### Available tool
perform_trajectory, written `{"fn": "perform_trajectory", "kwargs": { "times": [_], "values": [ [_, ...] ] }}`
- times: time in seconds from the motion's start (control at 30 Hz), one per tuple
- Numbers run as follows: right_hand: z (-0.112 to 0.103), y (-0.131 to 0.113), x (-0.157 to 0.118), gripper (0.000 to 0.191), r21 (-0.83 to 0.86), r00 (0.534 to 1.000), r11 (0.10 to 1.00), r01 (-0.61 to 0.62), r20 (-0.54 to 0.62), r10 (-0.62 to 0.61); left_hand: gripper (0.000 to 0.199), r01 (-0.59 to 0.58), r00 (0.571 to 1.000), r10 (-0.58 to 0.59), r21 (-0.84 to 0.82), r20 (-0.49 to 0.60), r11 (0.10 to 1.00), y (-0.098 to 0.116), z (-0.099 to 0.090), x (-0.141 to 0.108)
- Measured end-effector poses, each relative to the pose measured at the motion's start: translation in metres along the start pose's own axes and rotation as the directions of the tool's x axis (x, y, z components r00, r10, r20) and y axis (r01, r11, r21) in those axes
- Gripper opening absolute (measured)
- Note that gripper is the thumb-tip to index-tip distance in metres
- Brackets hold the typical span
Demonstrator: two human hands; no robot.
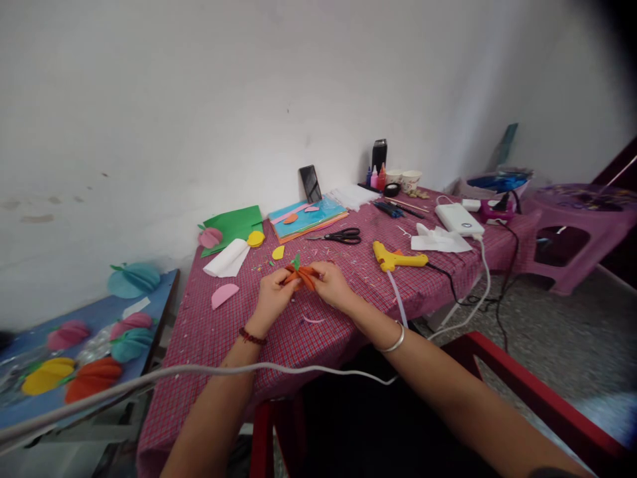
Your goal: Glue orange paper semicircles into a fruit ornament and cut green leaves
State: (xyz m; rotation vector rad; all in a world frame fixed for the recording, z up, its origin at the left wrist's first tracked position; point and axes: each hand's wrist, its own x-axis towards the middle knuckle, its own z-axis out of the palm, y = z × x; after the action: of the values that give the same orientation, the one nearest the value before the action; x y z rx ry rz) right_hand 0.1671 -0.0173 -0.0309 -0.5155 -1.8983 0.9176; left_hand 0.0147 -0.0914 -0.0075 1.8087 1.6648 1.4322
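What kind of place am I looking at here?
Probably a home or small craft workspace: a yellow plastic glue gun, black-handled metal scissors and coloured paper sheets lie on a red checked cloth.

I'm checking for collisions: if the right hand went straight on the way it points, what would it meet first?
The right hand would first push into the orange paper piece already at its fingers. Beyond that, the left hand seems next, though depth is unclear.

Counted: six multicoloured pleated paper ornaments (pixel 93 381) on the blue wooden bench (pixel 168 292), three small plastic squeeze bottles (pixel 374 178), two white paper cups (pixel 411 180), one yellow plastic glue gun (pixel 398 259).
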Motion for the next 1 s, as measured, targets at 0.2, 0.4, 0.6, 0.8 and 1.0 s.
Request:
{"fn": "perform_trajectory", "kwargs": {
  "times": [0.2,0.4,0.6,0.8,1.0],
  "values": [
    [0.000,-0.001,0.000,0.019,0.039,0.999,0.999,-0.036,-0.022,0.037,0.016,-0.007,1.000,0.008,0.005,-0.019,1.000,0.003,0.002,0.001],
    [0.005,0.003,0.000,0.011,0.184,0.996,0.979,-0.085,0.041,0.079,0.011,-0.015,0.998,0.013,-0.027,-0.064,1.000,0.007,0.000,-0.001],
    [0.005,-0.002,0.001,0.013,0.328,0.986,0.930,-0.164,0.085,0.144,0.011,0.019,0.999,-0.021,-0.051,-0.050,0.998,0.010,0.000,-0.002],
    [-0.001,0.003,0.007,0.017,0.469,0.961,0.855,-0.220,-0.044,0.272,0.013,0.067,0.996,-0.059,-0.134,0.067,0.989,0.007,0.008,-0.001],
    [0.001,0.007,0.010,0.017,0.482,0.962,0.848,-0.219,-0.038,0.270,0.019,0.089,0.996,-0.088,-0.172,0.013,0.981,0.001,0.007,0.000]
  ]
}}
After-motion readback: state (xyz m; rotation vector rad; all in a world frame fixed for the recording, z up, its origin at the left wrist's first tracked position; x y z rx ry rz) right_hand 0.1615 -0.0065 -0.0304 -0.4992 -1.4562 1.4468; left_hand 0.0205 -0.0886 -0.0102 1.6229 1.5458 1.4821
